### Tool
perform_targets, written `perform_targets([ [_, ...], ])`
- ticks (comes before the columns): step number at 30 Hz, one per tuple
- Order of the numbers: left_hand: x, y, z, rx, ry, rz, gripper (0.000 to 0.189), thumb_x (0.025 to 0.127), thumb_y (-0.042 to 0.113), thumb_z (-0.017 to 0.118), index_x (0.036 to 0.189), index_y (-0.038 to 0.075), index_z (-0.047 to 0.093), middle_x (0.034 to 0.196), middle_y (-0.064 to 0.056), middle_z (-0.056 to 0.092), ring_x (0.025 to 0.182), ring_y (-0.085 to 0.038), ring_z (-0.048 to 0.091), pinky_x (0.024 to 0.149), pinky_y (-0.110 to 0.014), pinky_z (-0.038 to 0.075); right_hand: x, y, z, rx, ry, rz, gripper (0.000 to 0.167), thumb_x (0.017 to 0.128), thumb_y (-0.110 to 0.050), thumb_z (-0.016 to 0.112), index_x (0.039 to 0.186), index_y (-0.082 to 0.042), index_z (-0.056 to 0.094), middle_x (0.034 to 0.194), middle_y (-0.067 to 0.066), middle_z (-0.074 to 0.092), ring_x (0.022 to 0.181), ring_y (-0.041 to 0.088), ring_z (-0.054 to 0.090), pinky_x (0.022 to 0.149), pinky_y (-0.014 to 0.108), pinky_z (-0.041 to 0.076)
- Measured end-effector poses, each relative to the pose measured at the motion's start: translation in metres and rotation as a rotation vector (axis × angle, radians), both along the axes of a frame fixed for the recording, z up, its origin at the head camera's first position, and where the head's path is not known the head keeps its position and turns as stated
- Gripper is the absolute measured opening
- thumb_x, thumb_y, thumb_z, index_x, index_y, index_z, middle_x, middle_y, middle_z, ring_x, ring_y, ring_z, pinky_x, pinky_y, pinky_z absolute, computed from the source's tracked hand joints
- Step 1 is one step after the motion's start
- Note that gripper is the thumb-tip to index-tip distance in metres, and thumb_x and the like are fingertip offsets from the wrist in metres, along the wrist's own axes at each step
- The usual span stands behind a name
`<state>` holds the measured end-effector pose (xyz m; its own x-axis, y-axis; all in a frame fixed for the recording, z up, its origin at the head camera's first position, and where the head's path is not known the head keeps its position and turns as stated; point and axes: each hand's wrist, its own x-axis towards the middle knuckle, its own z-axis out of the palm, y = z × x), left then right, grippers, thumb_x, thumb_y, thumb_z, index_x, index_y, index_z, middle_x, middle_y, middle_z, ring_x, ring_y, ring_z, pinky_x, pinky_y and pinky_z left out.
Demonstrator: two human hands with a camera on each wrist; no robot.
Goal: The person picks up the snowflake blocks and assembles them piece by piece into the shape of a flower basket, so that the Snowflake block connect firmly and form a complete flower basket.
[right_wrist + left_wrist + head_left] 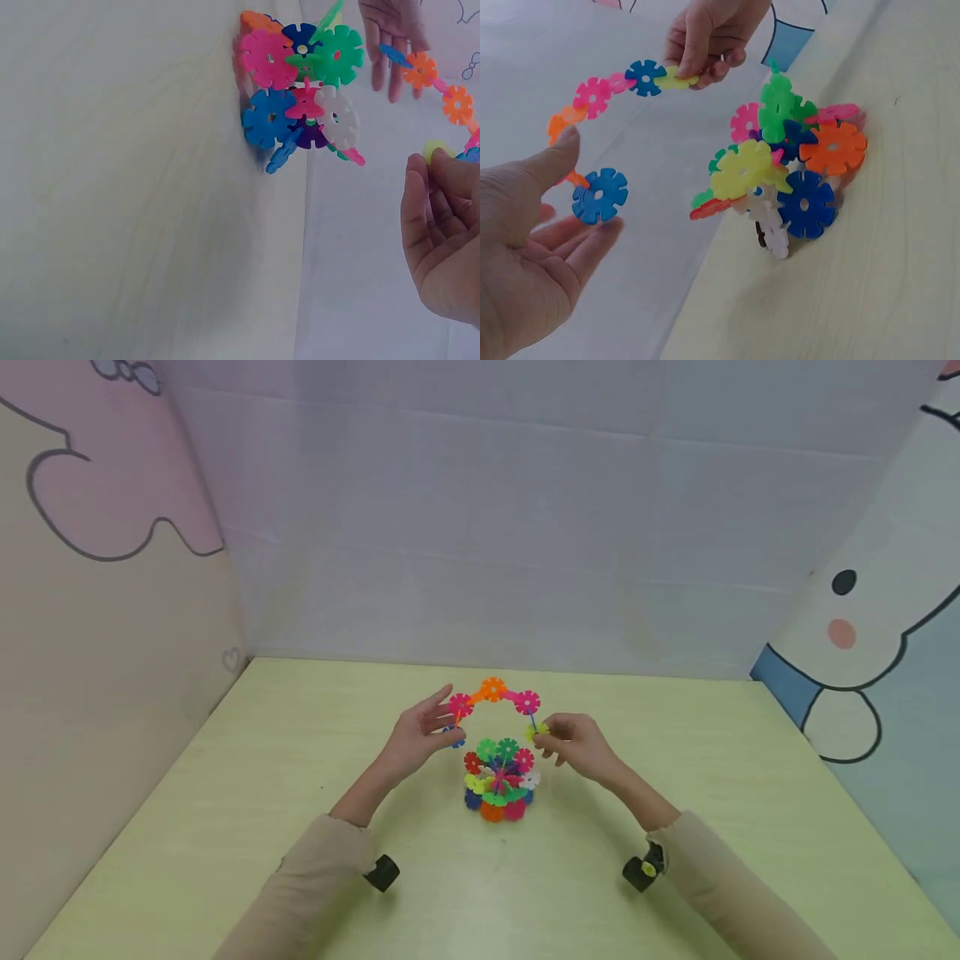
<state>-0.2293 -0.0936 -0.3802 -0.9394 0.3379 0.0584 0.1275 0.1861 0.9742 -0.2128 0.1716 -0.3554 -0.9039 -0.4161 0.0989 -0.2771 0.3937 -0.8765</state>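
Note:
A curved chain of notched plastic snowflake discs [492,689], in orange, pink, blue and yellow, arches in the air between the hands. At its right end, my right hand [577,745] pinches a yellow disc [676,78] between thumb and fingers. My left hand [418,737] is at the other end, its fingers extended and spread beside a blue disc [600,196]. In the left wrist view the left thumb overlaps the orange part of the chain; firm contact is hard to tell. Below the arch, a rounded cluster of joined snowflake discs [492,812] stands on the table.
The pale wooden table [225,860] meets a light cloth backdrop [480,527] along its far edge. Cartoon-printed panels [847,693] flank it on both sides. A small black wrist camera [382,872] hangs by each sleeve.

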Motion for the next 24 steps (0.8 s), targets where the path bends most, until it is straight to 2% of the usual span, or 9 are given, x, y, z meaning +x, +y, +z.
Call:
perform_targets([
  [3,-0.002,-0.005,-0.007,-0.068,-0.024,-0.039,0.045,0.086,0.011,0.061,0.127,-0.001,0.049,0.115,-0.019,0.059,0.105,-0.032,0.057,0.084,-0.037,0.05,0.002,0.005,-0.005,-0.015,-0.006,-0.015,0.013,0.087,-0.001,0.057,0.088,0.011,0.058,0.078,0.022,0.062,0.061,0.008,0.058,0.053,0.03,0.052],
  [5,-0.005,-0.007,-0.013,-0.114,-0.022,-0.056,0.031,0.088,0.01,0.058,0.116,-0.004,0.057,0.105,-0.018,0.064,0.097,-0.033,0.061,0.08,-0.038,0.051,0.0,0.009,-0.013,-0.016,-0.031,-0.026,0.013,0.088,-0.004,0.057,0.089,0.009,0.059,0.08,0.024,0.062,0.063,0.015,0.06,0.053,0.028,0.052],
  [7,-0.007,-0.008,-0.018,-0.133,-0.01,-0.067,0.026,0.089,0.01,0.056,0.11,-0.006,0.06,0.099,-0.018,0.065,0.092,-0.032,0.063,0.078,-0.039,0.052,-0.003,0.013,-0.023,-0.013,-0.047,-0.03,0.015,0.088,-0.006,0.058,0.09,0.008,0.059,0.081,0.024,0.062,0.066,0.024,0.061,0.053,0.027,0.051],
  [10,-0.011,-0.008,-0.025,-0.147,0.004,-0.047,0.024,0.089,0.01,0.058,0.107,-0.004,0.062,0.097,-0.016,0.066,0.088,-0.027,0.064,0.077,-0.038,0.053,-0.004,0.015,-0.03,-0.012,-0.056,-0.039,0.017,0.088,-0.009,0.059,0.091,0.007,0.059,0.082,0.026,0.061,0.07,0.037,0.06,0.053,0.027,0.051],
  [16,-0.012,-0.004,-0.028,-0.185,0.02,-0.019,0.02,0.088,0.008,0.059,0.104,-0.002,0.064,0.095,-0.013,0.067,0.084,-0.021,0.065,0.073,-0.032,0.053,-0.001,0.018,-0.036,0.02,-0.047,-0.052,0.015,0.087,-0.009,0.059,0.088,0.007,0.059,0.082,0.027,0.06,0.071,0.042,0.058,0.051,0.027,0.051],
  [23,-0.009,-0.002,-0.024,-0.244,0.06,-0.042,0.017,0.087,0.005,0.058,0.102,0.0,0.065,0.093,-0.01,0.067,0.083,-0.02,0.064,0.074,-0.03,0.053,0.023,0.011,-0.006,0.049,-0.058,-0.047,0.011,0.087,-0.002,0.057,0.086,0.009,0.058,0.075,0.026,0.06,0.069,0.043,0.057,0.052,0.03,0.052],
  [24,-0.009,-0.002,-0.023,-0.253,0.063,-0.048,0.017,0.087,0.004,0.058,0.101,0.0,0.065,0.093,-0.009,0.067,0.083,-0.019,0.063,0.074,-0.03,0.052,0.025,0.011,-0.005,0.05,-0.057,-0.045,0.011,0.087,-0.002,0.057,0.086,0.009,0.058,0.076,0.027,0.06,0.069,0.043,0.057,0.052,0.03,0.052],
])
